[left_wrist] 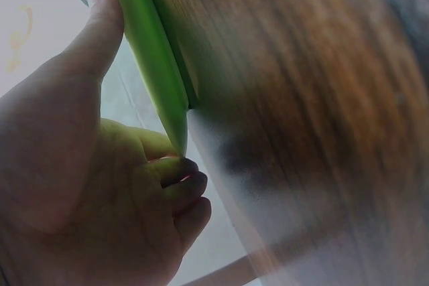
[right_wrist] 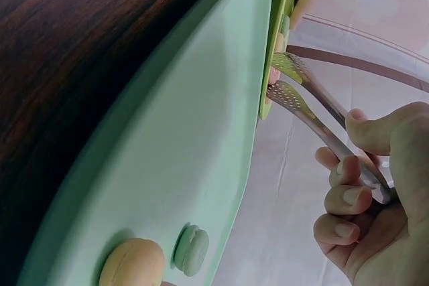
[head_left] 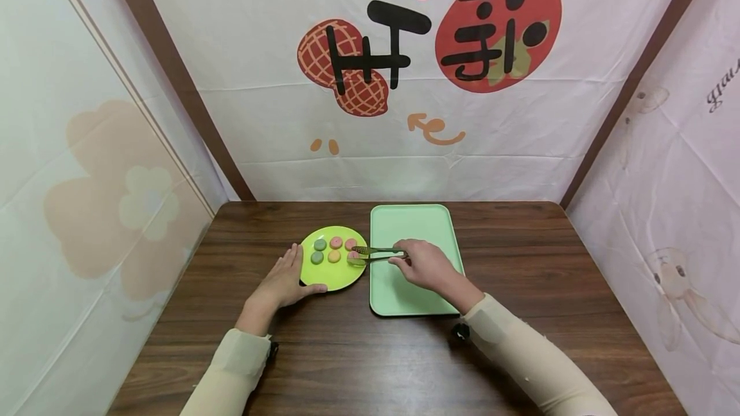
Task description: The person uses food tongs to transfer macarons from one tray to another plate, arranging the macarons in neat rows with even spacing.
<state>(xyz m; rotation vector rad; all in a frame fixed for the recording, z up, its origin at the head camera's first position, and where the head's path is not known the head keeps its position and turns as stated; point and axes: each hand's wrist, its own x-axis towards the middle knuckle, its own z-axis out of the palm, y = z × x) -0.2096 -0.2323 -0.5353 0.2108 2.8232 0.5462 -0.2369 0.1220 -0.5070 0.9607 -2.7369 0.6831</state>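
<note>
A yellow-green plate (head_left: pixel 332 281) carries several macarons in two rows: green, pink and a yellow macaron (head_left: pixel 334 255). My left hand (head_left: pixel 283 280) rests against the plate's left and near rim, fingers straight, thumb (left_wrist: pixel 100 28) spread along the edge. My right hand (head_left: pixel 426 264) grips metal tongs (head_left: pixel 384 250) near their joined end, thumb on one arm and fingers curled round the other. Their perforated heads (right_wrist: pixel 287 95) stand apart over the plate's right side, around a pink macaron (head_left: pixel 352 254) at the end of the near row.
Right beside the plate lies a mint-green tray (head_left: pixel 399 294). On it, in the right wrist view, sit a yellow-orange macaron (right_wrist: pixel 133 264) and a green macaron (right_wrist: pixel 192 250). The wooden table (head_left: pixel 347 352) ends at a printed cloth wall (head_left: pixel 266 178) behind.
</note>
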